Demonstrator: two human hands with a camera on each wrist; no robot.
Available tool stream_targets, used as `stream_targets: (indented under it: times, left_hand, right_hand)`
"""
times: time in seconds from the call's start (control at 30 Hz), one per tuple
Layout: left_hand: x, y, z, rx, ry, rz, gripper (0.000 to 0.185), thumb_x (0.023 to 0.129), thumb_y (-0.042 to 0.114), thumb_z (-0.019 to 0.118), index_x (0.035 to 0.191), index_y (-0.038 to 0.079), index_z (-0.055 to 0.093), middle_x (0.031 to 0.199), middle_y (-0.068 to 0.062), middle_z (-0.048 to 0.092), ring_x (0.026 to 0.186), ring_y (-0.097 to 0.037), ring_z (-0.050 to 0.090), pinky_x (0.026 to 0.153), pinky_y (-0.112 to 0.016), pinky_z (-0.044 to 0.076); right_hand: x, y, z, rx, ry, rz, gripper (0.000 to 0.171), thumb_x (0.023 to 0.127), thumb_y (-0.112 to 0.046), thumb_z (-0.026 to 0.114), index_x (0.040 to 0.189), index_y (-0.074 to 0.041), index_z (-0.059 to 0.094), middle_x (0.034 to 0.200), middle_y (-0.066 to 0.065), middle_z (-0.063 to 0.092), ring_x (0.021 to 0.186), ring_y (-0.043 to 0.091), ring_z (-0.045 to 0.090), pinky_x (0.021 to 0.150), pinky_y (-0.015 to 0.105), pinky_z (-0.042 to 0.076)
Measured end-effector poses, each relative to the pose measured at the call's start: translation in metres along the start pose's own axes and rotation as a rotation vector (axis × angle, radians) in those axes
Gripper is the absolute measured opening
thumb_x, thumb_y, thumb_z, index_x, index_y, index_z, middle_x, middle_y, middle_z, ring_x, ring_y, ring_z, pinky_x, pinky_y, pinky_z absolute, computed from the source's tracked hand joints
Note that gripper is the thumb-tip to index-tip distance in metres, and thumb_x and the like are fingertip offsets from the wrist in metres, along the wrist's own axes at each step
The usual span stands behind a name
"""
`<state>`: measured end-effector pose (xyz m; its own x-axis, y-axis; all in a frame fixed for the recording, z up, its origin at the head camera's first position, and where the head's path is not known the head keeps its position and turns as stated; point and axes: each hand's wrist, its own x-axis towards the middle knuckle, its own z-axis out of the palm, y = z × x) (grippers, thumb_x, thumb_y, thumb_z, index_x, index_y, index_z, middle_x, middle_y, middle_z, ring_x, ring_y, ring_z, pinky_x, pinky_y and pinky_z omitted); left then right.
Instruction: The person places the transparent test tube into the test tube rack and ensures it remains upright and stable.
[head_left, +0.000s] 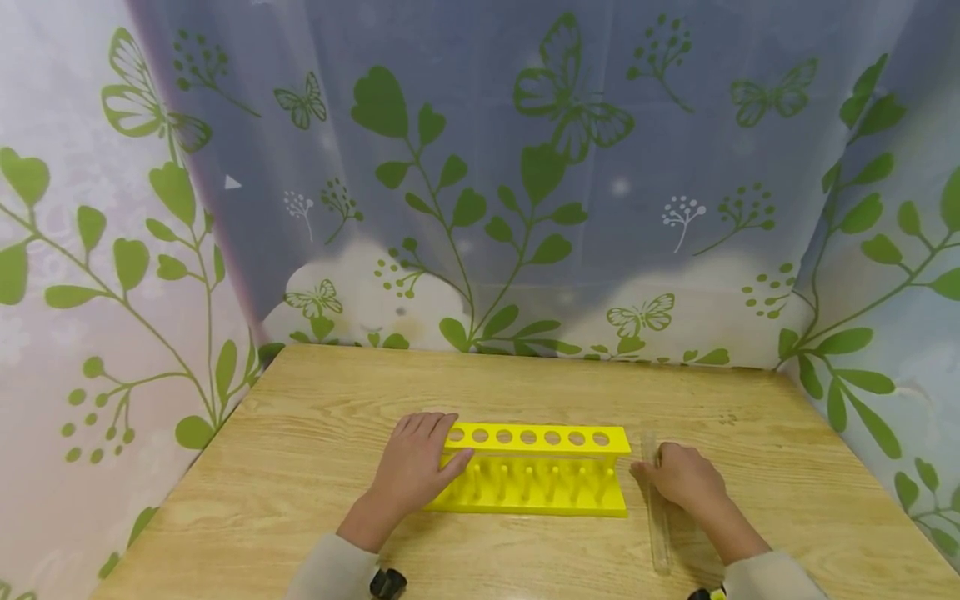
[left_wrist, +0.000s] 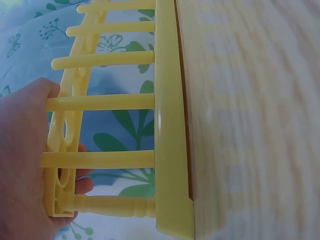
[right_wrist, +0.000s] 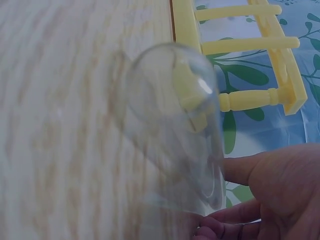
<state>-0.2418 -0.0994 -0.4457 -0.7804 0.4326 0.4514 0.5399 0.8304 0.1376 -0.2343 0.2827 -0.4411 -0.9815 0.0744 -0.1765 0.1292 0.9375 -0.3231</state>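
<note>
One rack (head_left: 528,483), one tube (head_left: 657,521)

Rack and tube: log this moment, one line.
left hand: grips yellow rack | right hand: holds clear tube | rack: upright on table | tube: outside rack

Yellow rack (left_wrist: 170,115) in both wrist close-ups

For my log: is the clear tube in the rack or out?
Out: the right hand holds the clear tube beside the yellow rack.
</note>
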Motion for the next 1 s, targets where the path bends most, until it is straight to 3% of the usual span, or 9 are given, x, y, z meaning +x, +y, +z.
stream_targets:
  times: [0.27, 0.5, 0.8, 1.0]
  left_hand:
    - [0.0, 0.001, -0.001, -0.004, 0.011, 0.002, 0.056, 0.095, 0.046, 0.057, 0.132, 0.004, 0.056, 0.125, -0.011, 0.06, 0.117, -0.03, 0.055, 0.105, -0.049, 0.039]
    - [0.0, 0.001, -0.001, 0.002, -0.005, -0.005, 0.057, 0.095, 0.047, 0.056, 0.132, 0.004, 0.056, 0.126, -0.01, 0.06, 0.117, -0.03, 0.054, 0.105, -0.048, 0.038]
    - [0.0, 0.002, 0.0, -0.007, -0.001, -0.004, 0.057, 0.095, 0.047, 0.057, 0.132, 0.004, 0.056, 0.126, -0.011, 0.06, 0.117, -0.03, 0.054, 0.105, -0.049, 0.038]
    - [0.0, 0.001, 0.001, 0.004, 0.0, -0.006, 0.057, 0.094, 0.046, 0.057, 0.132, 0.004, 0.056, 0.126, -0.011, 0.06, 0.117, -0.03, 0.054, 0.105, -0.049, 0.038]
  right_hand:
    - [-0.001, 0.0, 0.001, 0.02, 0.013, -0.005, 0.054, 0.093, -0.046, 0.062, 0.101, 0.007, 0.06, 0.077, 0.007, 0.061, 0.061, 0.019, 0.052, 0.053, 0.032, 0.042]
    - [-0.002, 0.002, 0.009, 0.095, 0.028, -0.006, 0.038, 0.094, -0.038, 0.063, 0.086, -0.001, 0.055, 0.06, 0.007, 0.052, 0.042, 0.018, 0.054, 0.044, 0.03, 0.044]
    - [-0.003, 0.002, 0.011, 0.131, 0.047, -0.028, 0.044, 0.096, -0.03, 0.061, 0.11, 0.011, 0.055, 0.059, 0.006, 0.051, 0.039, 0.017, 0.055, 0.04, 0.029, 0.046]
    - [-0.004, 0.001, 0.013, 0.15, 0.048, -0.029, 0.037, 0.096, -0.026, 0.062, 0.107, 0.009, 0.056, 0.056, 0.005, 0.048, 0.039, 0.017, 0.053, 0.038, 0.027, 0.046]
